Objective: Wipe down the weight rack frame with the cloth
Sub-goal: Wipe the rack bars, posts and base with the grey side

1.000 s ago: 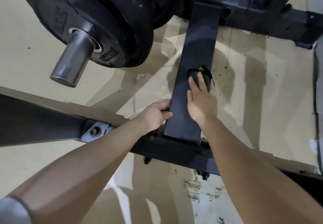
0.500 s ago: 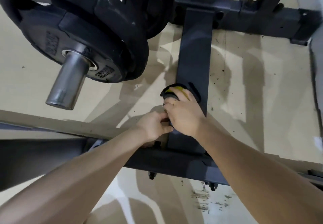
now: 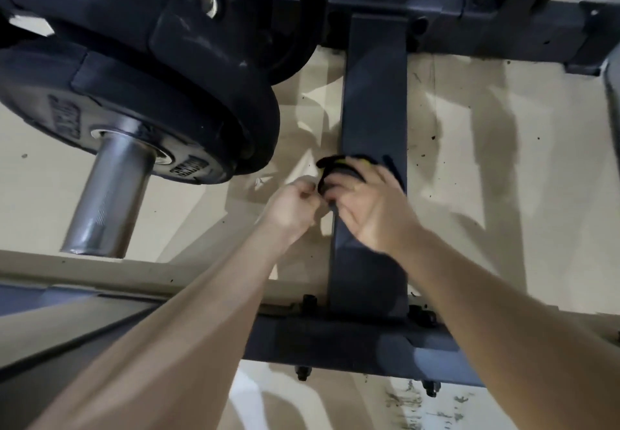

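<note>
Weight rack frame point(image 3: 374, 104): dark painted metal, matt, dusty in patches. Cloth point(image 3: 339, 174): dark soft fabric, yellow trim. Weight plates point(image 3: 141, 104): black, rubbery, dull sheen. Bar sleeve point(image 3: 110, 194): bare steel, glossy, knurled end. Floor point(image 3: 503, 161): beige, smooth, speckled.

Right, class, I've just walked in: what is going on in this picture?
A person is cleaning a weight rack. The right hand grips a dark cloth at the left edge of the flat frame bar running along the floor. The left hand, fingers curled, is close against the cloth at that edge. Loaded weight plates hang on a steel sleeve at left.
</note>
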`<state>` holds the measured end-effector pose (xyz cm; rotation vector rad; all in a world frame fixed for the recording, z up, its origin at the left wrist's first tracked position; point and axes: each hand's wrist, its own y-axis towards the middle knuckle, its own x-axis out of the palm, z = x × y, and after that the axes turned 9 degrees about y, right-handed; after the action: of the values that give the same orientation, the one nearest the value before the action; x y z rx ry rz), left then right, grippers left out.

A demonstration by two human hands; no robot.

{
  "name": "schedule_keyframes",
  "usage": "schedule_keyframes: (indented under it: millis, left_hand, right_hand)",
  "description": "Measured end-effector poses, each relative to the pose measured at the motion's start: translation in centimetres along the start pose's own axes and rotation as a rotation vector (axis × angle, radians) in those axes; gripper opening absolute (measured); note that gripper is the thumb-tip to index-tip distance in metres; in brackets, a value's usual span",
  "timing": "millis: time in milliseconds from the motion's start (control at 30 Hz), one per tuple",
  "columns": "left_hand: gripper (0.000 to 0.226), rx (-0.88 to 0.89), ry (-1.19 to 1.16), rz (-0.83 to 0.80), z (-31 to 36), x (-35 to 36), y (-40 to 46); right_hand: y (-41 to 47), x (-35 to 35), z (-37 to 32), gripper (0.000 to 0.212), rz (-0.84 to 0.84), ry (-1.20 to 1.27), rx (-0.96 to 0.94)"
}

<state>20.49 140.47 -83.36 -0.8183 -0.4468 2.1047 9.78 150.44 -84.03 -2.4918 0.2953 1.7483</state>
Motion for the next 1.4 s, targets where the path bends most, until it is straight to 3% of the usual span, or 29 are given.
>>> schedule_keyframes:
  millis: [100, 233, 333, 400, 467, 600, 700, 800, 967, 1067, 1167, 1267, 1400]
  left_hand:
    - [0.027, -0.086, -0.118, 0.072, 0.5, 0.3, 1.9]
    - [0.03, -0.029, -0.002, 0.009, 2.4, 0.3, 3.8]
    - [0.021, 0.121, 0.117, -0.036, 3.1, 0.8, 4.0]
    - [0.021, 0.18, 0.248, -0.006, 3.1, 1.0, 4.4]
    - [0.021, 0.167, 0.193, -0.026, 3.1, 0.9, 5.1]
    - [0.019, 0.148, 0.051, -0.08, 3.1, 0.6, 5.4]
    - [0.019, 0.156, 0.009, -0.1, 2.9, 0.6, 5.2]
    - [0.018, 0.146, 0.007, -0.148, 3.1, 0.3, 5.5]
    - [0.025, 0.04, 0.095, -0.206, 4.0, 0.0, 7.0]
    - [0.039, 0.102, -0.022, -0.009, 5.4, 0.4, 8.6]
    - [0.057, 0.127, -0.073, 0.095, 6.7, 0.8, 10.1]
    - [0.049, 0.131, -0.139, 0.07, 6.5, 1.2, 11.1]
    - [0.058, 0.089, -0.165, 0.033, 6.2, 1.2, 12.0]
  right_hand:
    - [5.2, -0.7, 2.8, 0.06, -0.036, 0.021, 0.099]
    - [8.1, -0.3, 4.7, 0.037, -0.023, -0.008, 0.167]
    - [5.8, -0.5, 4.3, 0.046, 0.029, 0.087, 0.022]
    - [6.7, -1.2, 5.5, 0.051, -0.037, 0.084, -0.045]
    - [9.6, -1.6, 7.7, 0.044, -0.119, 0.028, -0.004]
    - [11.8, -1.8, 8.4, 0.03, -0.062, 0.01, 0.127]
    - [7.6, -0.7, 6.4, 0.036, 0.037, 0.051, -0.062]
    - [7.7, -1.6, 7.6, 0.039, -0.072, 0.057, -0.18]
    - [14.7, -2.3, 10.5, 0.034, -0.098, -0.017, 0.083]
    - [14.1, -1.8, 9.7, 0.053, -0.031, -0.012, 0.0]
    - [15.5, -1.8, 12.1, 0.053, -0.157, -0.062, -0.092]
    - [19.7, -2.7, 14.0, 0.06, -0.033, -0.041, 0.079]
    - [19.5, -2.4, 13.3, 0.041, -0.053, -0.059, 0.203]
